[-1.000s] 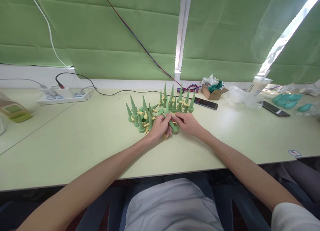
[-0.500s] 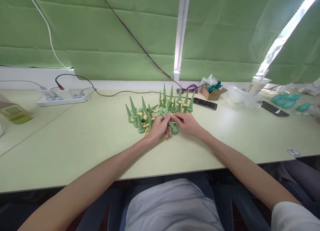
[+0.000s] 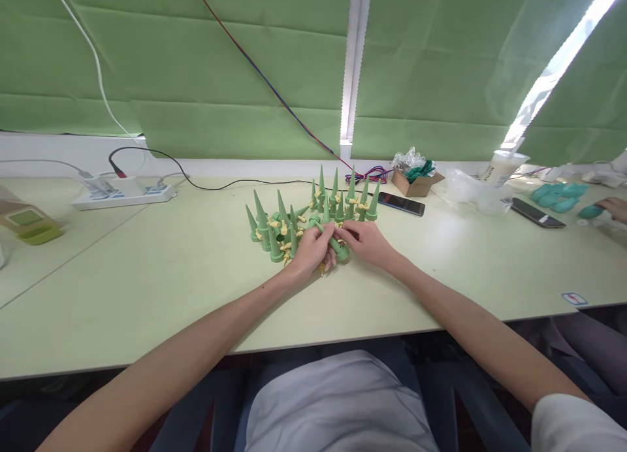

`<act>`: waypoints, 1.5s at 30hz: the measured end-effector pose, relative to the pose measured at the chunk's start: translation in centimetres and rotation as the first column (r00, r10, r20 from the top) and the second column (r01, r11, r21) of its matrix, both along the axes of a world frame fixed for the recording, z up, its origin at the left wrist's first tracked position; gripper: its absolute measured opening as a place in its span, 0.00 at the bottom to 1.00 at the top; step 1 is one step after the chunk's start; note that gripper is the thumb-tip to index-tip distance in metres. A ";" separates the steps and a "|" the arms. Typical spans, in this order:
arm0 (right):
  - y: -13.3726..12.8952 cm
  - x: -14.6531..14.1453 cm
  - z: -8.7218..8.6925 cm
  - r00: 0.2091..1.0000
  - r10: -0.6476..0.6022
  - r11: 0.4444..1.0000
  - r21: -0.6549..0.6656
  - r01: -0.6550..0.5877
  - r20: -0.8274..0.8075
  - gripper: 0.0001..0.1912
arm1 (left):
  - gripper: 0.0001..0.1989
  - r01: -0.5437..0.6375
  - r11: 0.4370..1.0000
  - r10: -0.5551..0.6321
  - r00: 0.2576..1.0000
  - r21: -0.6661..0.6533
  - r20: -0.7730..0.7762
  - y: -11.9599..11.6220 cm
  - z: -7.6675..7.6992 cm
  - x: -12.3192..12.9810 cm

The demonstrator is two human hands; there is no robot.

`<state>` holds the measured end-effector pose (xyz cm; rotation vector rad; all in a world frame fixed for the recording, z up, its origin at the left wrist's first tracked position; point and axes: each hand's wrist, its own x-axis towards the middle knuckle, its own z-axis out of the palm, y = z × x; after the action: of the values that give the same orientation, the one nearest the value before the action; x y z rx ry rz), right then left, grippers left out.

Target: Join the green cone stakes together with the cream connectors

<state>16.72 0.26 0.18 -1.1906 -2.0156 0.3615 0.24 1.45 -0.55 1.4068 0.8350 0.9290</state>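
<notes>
My left hand (image 3: pixel 313 248) is closed around a green plastic cone (image 3: pixel 339 248), which lies tilted with its wide base toward the lower right. Against the side of that cone, my right hand (image 3: pixel 363 238) pinches with thumb and forefinger; whatever sits between those fingertips is too small to make out. Several similar green cones (image 3: pixel 275 245) stand upright left of and behind my hands, with small yellow pieces (image 3: pixel 284 228) on and among them. One yellow piece (image 3: pixel 322 268) shows just under my left hand.
Behind the cones lie a phone (image 3: pixel 401 204) and a small cardboard box (image 3: pixel 412 183) with wrappers. A power strip (image 3: pixel 125 196) is at left. At right are a drink cup (image 3: pixel 500 170), another phone (image 3: pixel 537 213), teal pieces (image 3: pixel 561 195) and another person's hand (image 3: pixel 616 208).
Another person's hand has come in at the far right edge and touches a teal piece. My own hands and the cone stay almost where they were.
</notes>
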 end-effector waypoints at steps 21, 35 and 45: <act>0.1 0.1 -0.2 0.999 -0.009 1.000 0.004 0.008 0.039 0.18 | 0.23 -0.017 0.997 0.023 0.997 0.081 -0.069 -0.2 0.0 0.0; 0.1 0.2 -0.3 0.976 0.034 0.998 -0.066 -0.020 0.217 0.18 | 0.21 -0.006 0.996 0.023 0.979 0.085 -0.204 -0.1 0.1 0.0; 0.0 0.1 -0.3 0.990 0.008 0.999 -0.053 -0.001 0.140 0.17 | 0.19 -0.007 0.997 0.019 0.987 0.073 -0.161 -0.3 0.2 0.0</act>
<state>16.82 0.29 -0.08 -1.2755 -2.1409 0.3443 0.24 1.16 -0.39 1.5563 0.9401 0.8708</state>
